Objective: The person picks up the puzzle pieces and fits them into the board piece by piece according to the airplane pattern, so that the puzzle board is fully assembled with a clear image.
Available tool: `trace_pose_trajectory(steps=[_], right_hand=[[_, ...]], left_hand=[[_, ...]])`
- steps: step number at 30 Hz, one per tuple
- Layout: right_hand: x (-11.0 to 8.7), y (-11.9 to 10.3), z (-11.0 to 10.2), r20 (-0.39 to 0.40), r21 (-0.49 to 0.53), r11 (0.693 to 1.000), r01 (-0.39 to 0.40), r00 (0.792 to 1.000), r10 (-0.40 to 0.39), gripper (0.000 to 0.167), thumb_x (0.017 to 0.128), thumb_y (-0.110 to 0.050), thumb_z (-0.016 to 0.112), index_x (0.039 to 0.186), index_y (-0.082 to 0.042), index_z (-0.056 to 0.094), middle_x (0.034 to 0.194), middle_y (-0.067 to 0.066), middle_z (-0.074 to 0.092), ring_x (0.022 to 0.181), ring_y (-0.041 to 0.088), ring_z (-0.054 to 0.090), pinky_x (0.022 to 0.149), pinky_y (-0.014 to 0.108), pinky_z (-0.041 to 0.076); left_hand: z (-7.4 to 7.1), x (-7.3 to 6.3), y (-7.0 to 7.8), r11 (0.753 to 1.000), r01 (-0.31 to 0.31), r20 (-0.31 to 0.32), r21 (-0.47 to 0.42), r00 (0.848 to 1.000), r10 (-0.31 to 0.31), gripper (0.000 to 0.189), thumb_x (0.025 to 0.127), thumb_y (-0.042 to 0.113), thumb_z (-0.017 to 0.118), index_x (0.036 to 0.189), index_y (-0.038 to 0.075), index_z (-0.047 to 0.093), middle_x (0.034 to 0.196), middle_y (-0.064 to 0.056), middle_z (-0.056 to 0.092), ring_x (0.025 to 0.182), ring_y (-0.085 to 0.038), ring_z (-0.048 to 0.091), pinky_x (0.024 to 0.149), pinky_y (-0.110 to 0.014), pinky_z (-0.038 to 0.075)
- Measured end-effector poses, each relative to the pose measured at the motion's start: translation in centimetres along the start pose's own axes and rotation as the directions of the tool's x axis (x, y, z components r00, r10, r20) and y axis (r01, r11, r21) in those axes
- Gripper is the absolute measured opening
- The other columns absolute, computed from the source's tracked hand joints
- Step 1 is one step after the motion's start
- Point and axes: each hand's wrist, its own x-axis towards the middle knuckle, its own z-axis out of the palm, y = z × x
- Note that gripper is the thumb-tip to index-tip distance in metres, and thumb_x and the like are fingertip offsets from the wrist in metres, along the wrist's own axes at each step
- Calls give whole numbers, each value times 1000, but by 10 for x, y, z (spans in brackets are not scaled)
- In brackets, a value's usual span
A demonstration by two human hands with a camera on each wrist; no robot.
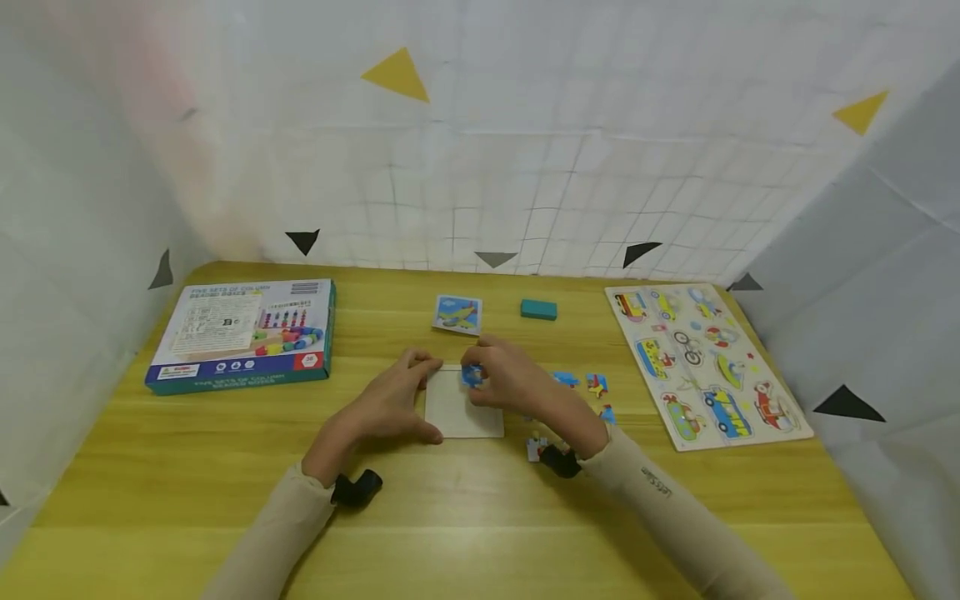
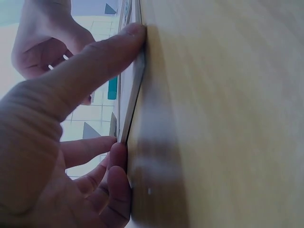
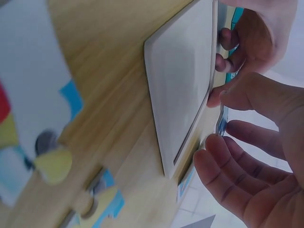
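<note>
While the left hand [image 1: 386,402] spreads wide along the tray's [image 1: 459,419] left edge, the right hand [image 1: 512,375] pinches a puzzle piece [image 1: 472,377] above it.

Over here a yellow-brown, wood-grained worktop [image 1: 450,517] is carrying everything. Between the left hand [image 1: 386,402] and the right hand [image 1: 510,379], a pale square tray [image 1: 462,421] is lying on it. Out to the left of the hands, a large printed box [image 1: 247,329] is sitting flat. Beyond the hands, a small airplane picture [image 1: 457,314] and a teal block [image 1: 538,309] are resting apart. Just right of the hands, loose puzzle pieces [image 1: 597,384] are lying scattered, and farther right a board of colourful vehicles [image 1: 705,375] is lying slantwise.
</note>
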Motion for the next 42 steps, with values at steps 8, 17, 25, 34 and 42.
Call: trace_pose_trajectory(steps=[8, 17, 25, 34, 42], right_hand=[[8, -5, 5, 1, 1, 1000, 30, 1000, -30, 33, 83, -13, 78, 114, -4, 71, 105, 5, 61, 82, 14, 58, 68, 25, 50], [15, -10, 11, 14, 19, 999, 35, 999, -35, 34, 82, -10, 77, 114, -2, 72, 105, 6, 63, 84, 17, 60, 70, 26, 51], [21, -13, 18, 14, 5, 999, 39, 999, -39, 38, 81, -11, 79, 117, -4, 73, 101, 5, 63, 83, 14, 56, 69, 25, 50], [27, -12, 26, 18, -13, 997, 70, 997, -70, 38, 82, -9, 77, 120, -9, 73, 91, 3, 60, 76, 14, 50, 63, 26, 45], [28, -15, 27, 28, -31, 998, 51, 998, -50, 38, 84, -10, 77, 122, -7, 72, 92, 4, 59, 75, 15, 48, 62, 26, 43]], left_hand=[[-2, 0, -1, 1000, -7, 7, -5, 1000, 8, 109, 62, 41, 96, 152, 10, 42, 145, -3, 35, 103, -18, 49, 88, -37, 46], [-2, 1, -3, 1000, -23, -2, 2, 1000, 23, 109, 62, 42, 96, 152, 9, 42, 145, -3, 36, 104, -17, 50, 86, -36, 46], [-1, 0, -4, 999, -34, -7, -5, 999, 34, 106, 62, 42, 96, 150, 11, 46, 143, -2, 36, 104, -17, 51, 87, -37, 47], [-1, -1, -2, 999, -29, -10, -14, 1000, 29, 106, 62, 42, 96, 149, 7, 45, 144, -4, 36, 105, -18, 51, 90, -39, 46], [-1, 0, -3, 999, -27, -14, -18, 1000, 27, 104, 62, 40, 97, 147, 8, 46, 141, -1, 37, 104, -16, 51, 87, -35, 46]])
